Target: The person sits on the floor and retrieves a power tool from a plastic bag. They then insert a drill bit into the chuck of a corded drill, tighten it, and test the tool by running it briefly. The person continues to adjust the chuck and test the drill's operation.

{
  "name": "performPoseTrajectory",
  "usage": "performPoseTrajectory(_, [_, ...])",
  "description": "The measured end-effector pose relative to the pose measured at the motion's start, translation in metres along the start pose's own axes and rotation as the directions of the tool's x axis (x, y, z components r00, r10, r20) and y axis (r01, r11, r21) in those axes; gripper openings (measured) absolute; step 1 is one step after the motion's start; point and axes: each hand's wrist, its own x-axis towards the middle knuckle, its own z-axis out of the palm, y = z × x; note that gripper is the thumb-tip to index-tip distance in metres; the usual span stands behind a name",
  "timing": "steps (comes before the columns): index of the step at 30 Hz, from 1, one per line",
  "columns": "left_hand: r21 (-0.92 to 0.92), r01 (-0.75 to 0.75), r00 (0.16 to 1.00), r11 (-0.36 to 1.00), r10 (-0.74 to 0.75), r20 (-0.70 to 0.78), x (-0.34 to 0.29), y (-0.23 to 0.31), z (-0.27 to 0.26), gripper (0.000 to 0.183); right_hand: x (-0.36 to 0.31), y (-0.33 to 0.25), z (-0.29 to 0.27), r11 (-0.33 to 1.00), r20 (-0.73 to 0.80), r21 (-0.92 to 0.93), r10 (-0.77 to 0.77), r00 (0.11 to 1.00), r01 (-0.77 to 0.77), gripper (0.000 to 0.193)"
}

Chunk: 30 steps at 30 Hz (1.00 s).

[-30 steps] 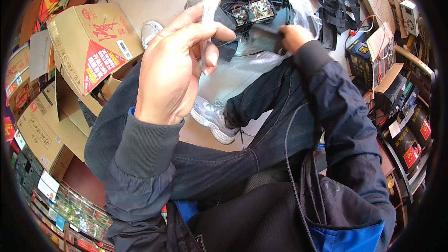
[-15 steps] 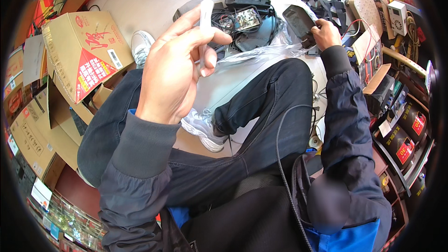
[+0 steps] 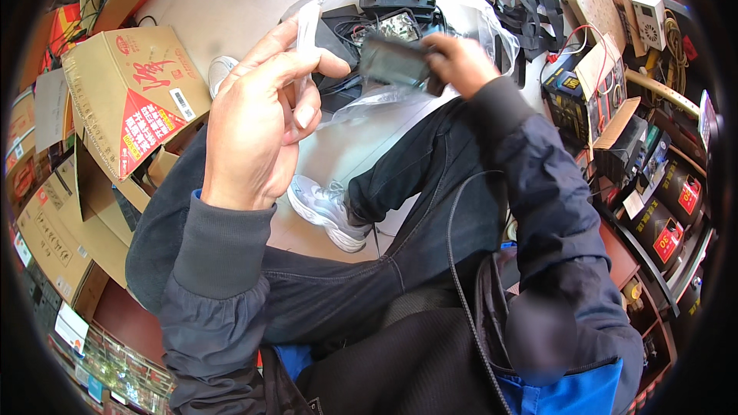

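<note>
My left hand [image 3: 257,123] is raised at the left and pinches the bunched edge of a clear plastic bag [image 3: 309,24] between thumb and fingers. My right hand [image 3: 467,66] grips the right end of a black, shallow plastic casing [image 3: 393,61], smeared by motion, above the bag's opening. Inside the bag lie a black box-shaped adapter [image 3: 396,1], an exposed circuit board [image 3: 401,28] and black cables. The casing and my left hand hide part of the contents.
Cardboard boxes [image 3: 138,84] crowd the left side. Black webbing straps [image 3: 515,0] lie on the floor beyond the bag. To the right stand a battery-like box [image 3: 565,104] with wires and a white vented unit [image 3: 651,21]. My bent legs [image 3: 415,154] frame the near side.
My right hand has carried the black casing leftward from the bag's right edge to over its middle. My left hand has shifted slightly left and down, still pinching the bag.
</note>
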Motion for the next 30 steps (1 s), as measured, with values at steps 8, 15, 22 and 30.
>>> performPoseTrajectory(8, [0.017,0.038,0.999,0.999,-0.038,-0.018,-0.005,-0.003,0.002,0.053,-0.017,-0.028,0.084,0.956,0.591,-0.289,0.129,0.796,0.059,0.056])
performPoseTrajectory(15, [0.016,0.043,0.999,0.999,-0.043,-0.019,-0.007,-0.002,0.002,0.054,0.015,0.012,0.062,0.887,0.599,-0.37,0.455,0.66,-0.276,0.103])
performPoseTrajectory(22, [0.114,0.021,0.999,0.993,-0.018,-0.027,-0.007,0.0,0.007,0.053,0.03,0.085,0.028,0.558,0.469,-0.792,0.297,0.832,0.248,0.03])
performPoseTrajectory(30, [0.123,0.028,0.999,0.992,-0.025,-0.027,-0.003,-0.001,0.01,0.054,0.034,0.117,0.039,0.781,0.006,-0.546,0.366,0.931,-0.304,0.019])
